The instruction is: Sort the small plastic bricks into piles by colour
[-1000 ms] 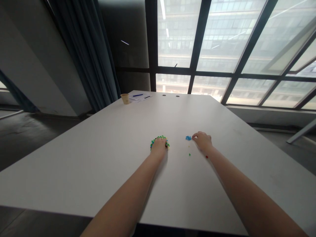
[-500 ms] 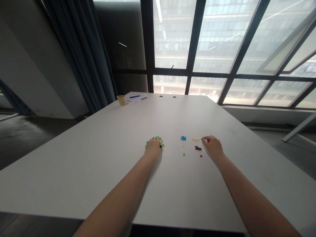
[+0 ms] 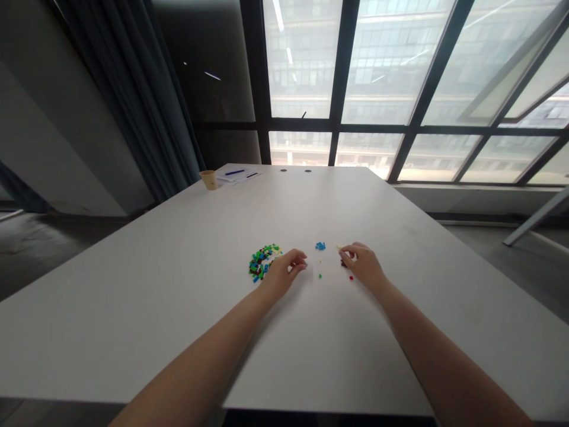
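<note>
In the head view, the only one here, a mixed pile (image 3: 256, 268) of small coloured pieces lies on the desk (image 3: 284, 344) at about ten o'clock from the left hand (image 3: 284, 271), whose near side partly hides it. That hand's fingers are curved, with thumb and forefinger close together; whether a piece sits between the tips is too small to tell. The right hand (image 3: 362, 265) has thumb and forefinger nearly meeting beside some pale yellow bits (image 3: 339, 247), which lie just off the tips towards twelve o'clock; I cannot tell if they are clamped on one. Taking the right fingertips as centre, the blue pieces (image 3: 320, 245) sit at ten o'clock, a tiny yellow piece (image 3: 320, 261) between eight and nine, a green piece (image 3: 320, 276) at eight, a red piece (image 3: 351, 277) at five, and some dark brown pieces (image 3: 344, 264) close in at six, partly covered by the hand. With bits this small, a light tip pinch should serve better than a full grip, and each release is best made low, so that nothing bounces or rolls. The right palm probably wants lifting a little over the brown pieces, since a dragging edge could scatter them, and the left fingers should clear the pile's near rim without sweeping it.
</note>
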### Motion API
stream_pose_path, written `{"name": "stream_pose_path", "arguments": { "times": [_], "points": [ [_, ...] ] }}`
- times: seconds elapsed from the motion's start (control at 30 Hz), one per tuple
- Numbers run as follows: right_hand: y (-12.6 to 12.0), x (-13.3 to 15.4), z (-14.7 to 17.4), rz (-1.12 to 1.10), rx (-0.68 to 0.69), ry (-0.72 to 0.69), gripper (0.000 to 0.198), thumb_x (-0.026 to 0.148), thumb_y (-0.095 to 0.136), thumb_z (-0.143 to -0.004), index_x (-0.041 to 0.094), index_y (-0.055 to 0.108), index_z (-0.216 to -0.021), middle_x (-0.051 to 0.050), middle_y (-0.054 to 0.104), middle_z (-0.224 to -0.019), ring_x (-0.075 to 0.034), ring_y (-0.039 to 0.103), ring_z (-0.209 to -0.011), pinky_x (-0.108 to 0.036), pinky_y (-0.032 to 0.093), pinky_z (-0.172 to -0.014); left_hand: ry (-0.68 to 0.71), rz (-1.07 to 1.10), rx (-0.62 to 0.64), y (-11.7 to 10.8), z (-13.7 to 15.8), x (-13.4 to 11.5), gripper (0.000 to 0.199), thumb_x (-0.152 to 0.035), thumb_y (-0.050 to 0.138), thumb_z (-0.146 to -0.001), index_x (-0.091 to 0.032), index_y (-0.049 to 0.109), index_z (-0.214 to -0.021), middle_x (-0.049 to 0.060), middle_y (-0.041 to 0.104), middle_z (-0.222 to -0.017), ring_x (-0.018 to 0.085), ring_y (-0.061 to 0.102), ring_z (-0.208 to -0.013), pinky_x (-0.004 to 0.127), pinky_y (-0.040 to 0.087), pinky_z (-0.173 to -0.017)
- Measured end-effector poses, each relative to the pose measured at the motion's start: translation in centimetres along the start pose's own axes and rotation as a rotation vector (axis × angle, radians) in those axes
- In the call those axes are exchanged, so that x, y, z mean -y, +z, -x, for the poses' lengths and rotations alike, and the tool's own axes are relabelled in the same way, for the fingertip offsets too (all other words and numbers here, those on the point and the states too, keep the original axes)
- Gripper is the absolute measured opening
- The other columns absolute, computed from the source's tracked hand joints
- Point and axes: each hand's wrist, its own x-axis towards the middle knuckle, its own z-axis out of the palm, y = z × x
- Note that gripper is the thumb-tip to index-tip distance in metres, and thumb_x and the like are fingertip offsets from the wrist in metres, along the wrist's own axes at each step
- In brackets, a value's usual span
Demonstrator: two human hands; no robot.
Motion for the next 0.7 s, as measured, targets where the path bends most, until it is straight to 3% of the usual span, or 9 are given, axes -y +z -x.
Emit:
{"name": "stream_pose_path", "arguments": {
  "times": [0.3,0.7],
  "points": [
    [-0.7,4.9,1.5,-0.214,0.079,-0.349,0.013,0.025,0.054,-0.078,0.021,0.066,-0.081,0.000,0.053,-0.064,-0.012,0.049,-0.065,-0.028,0.038,-0.072,0.053,0.056,0.027,0.1,0.5,-0.7,0.015,-0.031,0.057,-0.075,-0.019,0.057,-0.084,0.000,0.065,-0.080,0.013,0.060,-0.077,0.024,0.046,-0.072],
    [0.5,5.1,2.1,-0.266,0.121,-0.400,0.012,0.028,0.057,-0.077,0.024,0.066,-0.084,-0.001,0.053,-0.065,-0.013,0.049,-0.069,-0.028,0.040,-0.068,0.125,0.023,0.052,0.2,0.5,-0.8,0.013,-0.030,0.057,-0.076,-0.018,0.058,-0.082,0.000,0.065,-0.079,0.012,0.059,-0.075,0.023,0.045,-0.073]
  ]
}}
